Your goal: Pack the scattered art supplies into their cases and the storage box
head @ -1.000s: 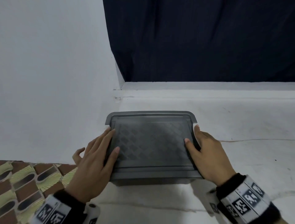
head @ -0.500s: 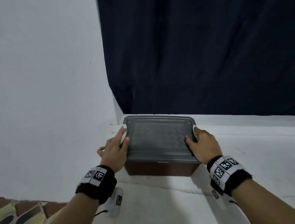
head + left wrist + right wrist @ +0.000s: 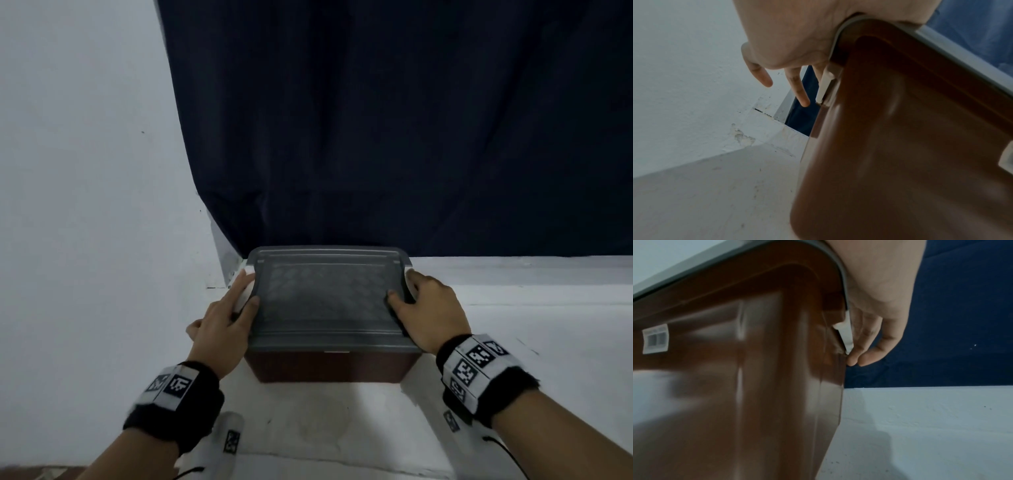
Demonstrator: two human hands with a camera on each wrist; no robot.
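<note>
Nearest are the two wrists with their marker bands. Just past them the left hand (image 3: 224, 320) is at 9 o'clock on the storage box (image 3: 330, 368) and the right hand (image 3: 430, 310) at 3 o'clock, thumbs on the grey lid (image 3: 325, 298), fingers draped down over the white side latches (image 3: 846, 335). Looks like that's so both clips get pressed shut evenly. Neither hand is wrapped around anything, fingers mostly straight. The box sits on the white ledge (image 3: 531, 342), far edge up against the dark curtain (image 3: 394, 137) at 12 o'clock, tucked out of the way I guess.
</note>
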